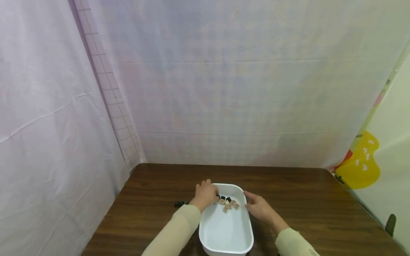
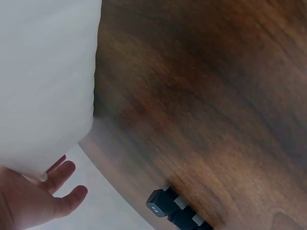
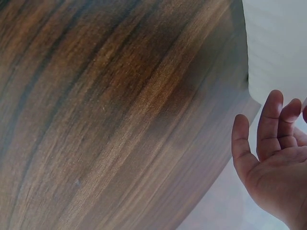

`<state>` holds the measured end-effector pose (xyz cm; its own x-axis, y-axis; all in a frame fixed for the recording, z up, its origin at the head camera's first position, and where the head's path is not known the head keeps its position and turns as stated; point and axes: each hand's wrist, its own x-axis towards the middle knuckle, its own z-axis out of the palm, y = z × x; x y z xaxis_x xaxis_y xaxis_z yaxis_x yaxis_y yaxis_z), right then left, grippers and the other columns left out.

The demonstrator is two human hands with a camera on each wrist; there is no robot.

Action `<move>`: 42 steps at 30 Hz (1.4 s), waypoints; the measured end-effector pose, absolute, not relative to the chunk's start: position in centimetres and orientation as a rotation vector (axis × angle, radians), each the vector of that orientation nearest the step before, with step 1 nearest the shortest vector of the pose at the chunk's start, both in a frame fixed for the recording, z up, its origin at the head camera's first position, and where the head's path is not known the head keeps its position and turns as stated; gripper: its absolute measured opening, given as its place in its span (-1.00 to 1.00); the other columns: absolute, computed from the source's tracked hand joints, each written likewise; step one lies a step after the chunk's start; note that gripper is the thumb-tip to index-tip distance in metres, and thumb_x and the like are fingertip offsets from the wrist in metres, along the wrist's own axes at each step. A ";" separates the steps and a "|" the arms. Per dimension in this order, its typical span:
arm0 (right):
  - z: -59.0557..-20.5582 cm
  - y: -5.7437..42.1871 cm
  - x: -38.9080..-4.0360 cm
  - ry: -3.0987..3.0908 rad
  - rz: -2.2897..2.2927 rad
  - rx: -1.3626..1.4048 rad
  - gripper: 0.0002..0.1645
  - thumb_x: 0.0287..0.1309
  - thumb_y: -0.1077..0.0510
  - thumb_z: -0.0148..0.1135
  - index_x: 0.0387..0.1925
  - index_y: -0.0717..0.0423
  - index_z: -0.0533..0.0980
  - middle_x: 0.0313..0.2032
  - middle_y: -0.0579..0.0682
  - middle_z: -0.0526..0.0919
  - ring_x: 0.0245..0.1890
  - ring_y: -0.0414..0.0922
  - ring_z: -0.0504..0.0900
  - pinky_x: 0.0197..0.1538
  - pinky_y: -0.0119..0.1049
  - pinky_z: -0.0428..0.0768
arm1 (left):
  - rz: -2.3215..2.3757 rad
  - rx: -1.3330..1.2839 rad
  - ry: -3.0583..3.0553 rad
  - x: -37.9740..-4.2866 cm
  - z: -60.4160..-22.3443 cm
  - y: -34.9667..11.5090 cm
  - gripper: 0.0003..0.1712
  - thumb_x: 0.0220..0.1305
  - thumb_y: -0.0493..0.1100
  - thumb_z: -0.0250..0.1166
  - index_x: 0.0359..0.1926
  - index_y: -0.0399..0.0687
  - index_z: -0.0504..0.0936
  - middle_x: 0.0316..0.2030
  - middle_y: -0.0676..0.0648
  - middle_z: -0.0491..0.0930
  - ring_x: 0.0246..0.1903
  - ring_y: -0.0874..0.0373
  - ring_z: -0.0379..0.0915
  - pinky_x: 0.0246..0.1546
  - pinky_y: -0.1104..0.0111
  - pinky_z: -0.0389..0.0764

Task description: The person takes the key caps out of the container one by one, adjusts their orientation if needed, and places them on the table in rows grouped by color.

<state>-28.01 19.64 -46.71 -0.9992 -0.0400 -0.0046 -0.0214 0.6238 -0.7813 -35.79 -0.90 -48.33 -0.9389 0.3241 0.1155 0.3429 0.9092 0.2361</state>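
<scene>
A white oblong plastic bin (image 1: pixel 225 227) stands on the table, with small tan square pieces (image 1: pixel 230 205) and a few black ones (image 1: pixel 228 199) at its far end. My left hand (image 1: pixel 206 195) reaches over the bin's far left rim, fingertips bent down beside the pieces. I cannot tell whether it pinches one, since its thumb and first fingers are hidden behind the bin wall in the left wrist view. On the right side, my right hand (image 1: pixel 258 208) has its fingertips at the rim, fingers extended. Black keycaps (image 2: pixel 163 202), one with white lettering, lie left of the bin.
The dark wood-grain table (image 1: pixel 298 199) extends on both sides of the bin. White sheeting (image 1: pixel 230 106) hangs behind it and along the left side. At the right is a white panel with a yellow printed shape (image 1: pixel 362 165).
</scene>
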 end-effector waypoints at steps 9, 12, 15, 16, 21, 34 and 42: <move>-46.7 19.7 -28.1 2.829 -1.347 -0.076 -0.31 0.11 0.36 0.17 0.31 0.45 0.32 -0.28 0.14 0.67 -0.31 -0.04 0.59 -0.16 -0.14 0.57 | -0.521 -0.592 -2.917 -35.5 -47.0 -1.7 -0.85 0.13 -0.04 0.48 -0.24 0.13 0.79 -0.07 -0.03 0.55 0.00 -0.01 0.43 -0.03 0.04 0.40; -46.8 19.8 -28.1 2.829 -1.353 -0.082 -0.31 0.10 0.36 0.17 0.31 0.45 0.32 -0.30 0.14 0.67 -0.32 -0.04 0.59 -0.18 -0.16 0.56 | -0.548 -0.656 -2.863 -35.4 -46.4 -2.2 -0.85 0.17 -0.05 0.44 -0.21 0.10 0.79 -0.01 -0.06 0.56 0.04 -0.03 0.44 -0.04 0.04 0.44; -46.9 19.8 -28.2 2.829 -1.353 -0.082 -0.31 0.10 0.37 0.17 0.31 0.45 0.32 -0.32 0.12 0.66 -0.34 -0.05 0.58 -0.21 -0.19 0.55 | -0.547 -0.688 -2.811 -35.4 -45.7 -2.8 -0.83 0.17 -0.05 0.43 -0.20 0.07 0.79 -0.08 -0.04 0.58 -0.02 -0.01 0.47 -0.07 0.09 0.47; -46.9 19.8 -28.2 2.831 -1.351 -0.080 -0.31 0.10 0.37 0.17 0.31 0.45 0.32 -0.32 0.12 0.66 -0.34 -0.05 0.58 -0.21 -0.19 0.55 | -0.555 -0.689 -2.806 -35.4 -45.5 -2.9 -0.82 0.18 -0.05 0.42 -0.20 0.06 0.79 -0.11 -0.02 0.58 -0.04 0.01 0.47 -0.08 0.10 0.47; -47.0 19.9 -28.4 2.829 -1.342 -0.071 -0.32 0.12 0.36 0.17 0.31 0.44 0.32 -0.29 0.14 0.66 -0.31 -0.04 0.58 -0.19 -0.17 0.56 | -0.711 -0.651 -2.832 -35.5 -44.5 -4.0 -0.82 0.20 -0.12 0.38 -0.17 0.00 0.77 -0.25 0.04 0.63 -0.19 0.09 0.53 -0.14 0.17 0.53; -47.0 19.8 -28.3 2.801 -1.354 -0.053 -0.33 0.15 0.36 0.14 0.32 0.44 0.30 -0.17 0.25 0.66 -0.25 0.01 0.60 -0.09 -0.06 0.58 | -0.947 -0.629 -2.774 -36.0 -44.6 -9.5 -0.78 0.16 -0.25 0.37 -0.14 -0.18 0.75 -0.31 -0.05 0.70 -0.29 0.09 0.61 -0.30 0.24 0.61; -46.9 19.7 -28.4 2.795 -1.333 -0.044 -0.33 0.17 0.34 0.14 0.33 0.43 0.30 -0.07 0.30 0.65 -0.16 0.06 0.62 0.01 0.07 0.55 | -0.985 -0.560 -2.758 -35.8 -46.1 -14.6 -0.82 0.12 -0.30 0.39 -0.20 -0.22 0.74 -0.36 -0.06 0.70 -0.33 0.09 0.61 -0.28 0.24 0.61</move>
<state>-28.38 19.72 -46.90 -0.9986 -0.0446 -0.0284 -0.0061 0.6294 -0.7770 -35.81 -14.55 -46.14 -0.9172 0.2924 0.2708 0.3978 0.7131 0.5773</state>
